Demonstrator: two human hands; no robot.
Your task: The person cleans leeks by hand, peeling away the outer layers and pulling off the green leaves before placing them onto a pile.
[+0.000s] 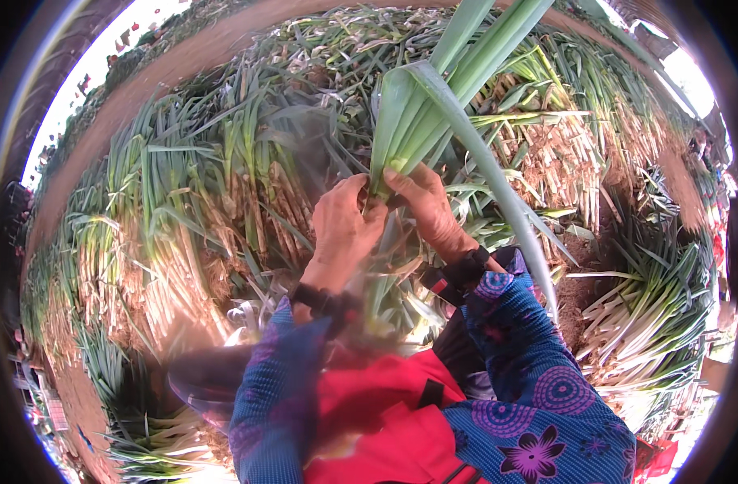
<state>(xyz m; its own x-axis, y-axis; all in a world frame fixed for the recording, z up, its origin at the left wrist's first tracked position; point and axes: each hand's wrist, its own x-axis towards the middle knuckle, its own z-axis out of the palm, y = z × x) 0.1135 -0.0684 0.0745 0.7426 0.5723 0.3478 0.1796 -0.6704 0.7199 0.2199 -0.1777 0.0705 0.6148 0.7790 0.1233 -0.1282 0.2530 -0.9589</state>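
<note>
Both hands are at the neck of a large green onion [417,121], whose broad green leaves fan upward and away from me. One long leaf bends over to the right and hangs past my right wrist. My left hand [342,231] is closed, its thumb and fingertips pinching at the base of the leaves. My right hand [430,211] grips the same spot from the other side, thumb laid along the leaf base. The hands nearly touch. The onion's lower stalk is mostly hidden behind them, and the area below is blurred.
Piled green onions with soil-covered pale stalks [167,274] lie to the left. Another heap [538,145] stands at the far right, and pale-stalked onions [643,323] lie at the near right. Loose leaves and peelings [417,315] litter the ground between my knees. A dirt strip [183,60] curves behind.
</note>
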